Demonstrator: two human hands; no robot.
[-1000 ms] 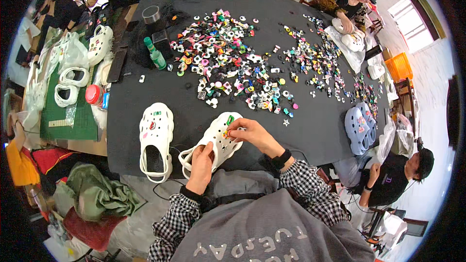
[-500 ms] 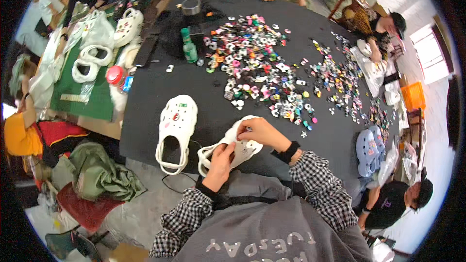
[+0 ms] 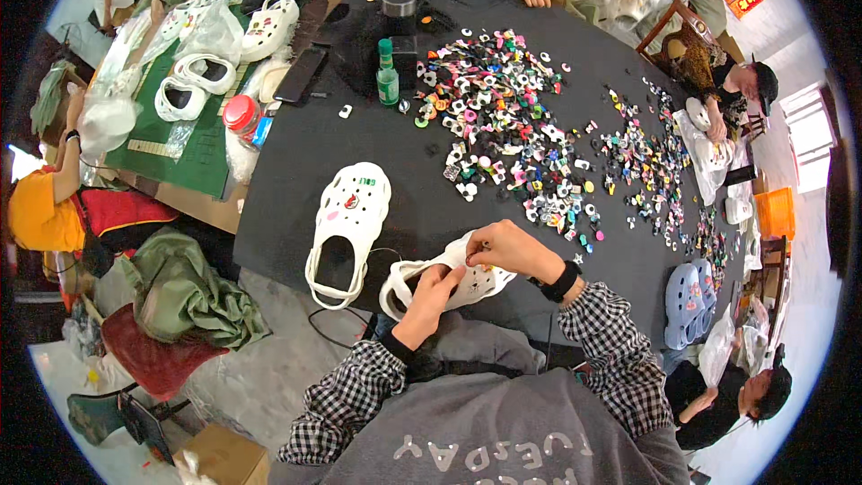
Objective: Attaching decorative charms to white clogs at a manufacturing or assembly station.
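At the near edge of the black table, my left hand (image 3: 429, 304) grips a white clog (image 3: 480, 287) by the rim of its foot opening. Over the clog's upper, the fingers of my right hand (image 3: 514, 250) are pinched together; whatever is between them is too small or hidden to make out. To the left lies a second white clog (image 3: 366, 195), toe pointing away, with a few green, red and pink charms in its holes. A large pile of small colourful shoe charms (image 3: 503, 117) is spread beyond my hands.
A green glass bottle (image 3: 387, 81) and a dark round container (image 3: 399, 4) stand at the back left. More charms (image 3: 651, 148) and blue-grey clogs (image 3: 687, 301) are on the right. White clogs (image 3: 184, 99) sit on a green mat at the left. Several people work around the tables.
The whole view has shifted, so the table and its things sit further right in the picture. My left hand still holds the clog, and my right fingers stay pinched at its upper.
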